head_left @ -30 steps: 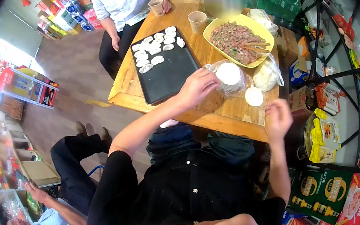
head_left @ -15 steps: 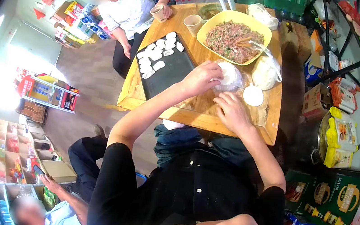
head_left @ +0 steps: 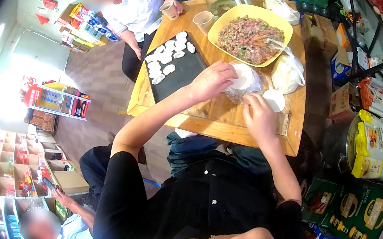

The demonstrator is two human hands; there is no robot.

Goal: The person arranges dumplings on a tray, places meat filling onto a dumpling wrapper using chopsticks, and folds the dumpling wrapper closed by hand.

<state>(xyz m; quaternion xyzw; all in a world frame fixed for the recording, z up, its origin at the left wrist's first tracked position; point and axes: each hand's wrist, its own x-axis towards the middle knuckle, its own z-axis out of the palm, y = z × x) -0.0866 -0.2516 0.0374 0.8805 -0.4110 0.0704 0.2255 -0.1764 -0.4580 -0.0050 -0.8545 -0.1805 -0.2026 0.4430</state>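
Note:
My left hand (head_left: 212,79) is at the left edge of a stack of round white dumpling wrappers (head_left: 242,78), its fingers closed on the rim of the top wrapper. Clear plastic wrap (head_left: 234,94) lies crumpled around the stack. My right hand (head_left: 262,119) hovers just right of the plastic, fingers bent and apart, with nothing seen in them. Beside it a single round wrapper (head_left: 274,100) lies flat on the wooden table (head_left: 191,123). Behind the wrappers stands a yellow bowl (head_left: 215,39) of minced filling (head_left: 248,37) with wooden chopsticks in it.
A black tray (head_left: 177,79) at the left holds several white dumplings (head_left: 165,57). A knotted plastic bag (head_left: 288,75) sits right of the stack. Paper cups (head_left: 203,20) and a glass container (head_left: 223,6) stand at the back. One person sits across the corner; another holds a phone at lower left.
My right hand has lifted off the plastic and moved right, toward the single wrapper, its fingers more bent. My left hand stays at the stack. The view has shifted slightly.

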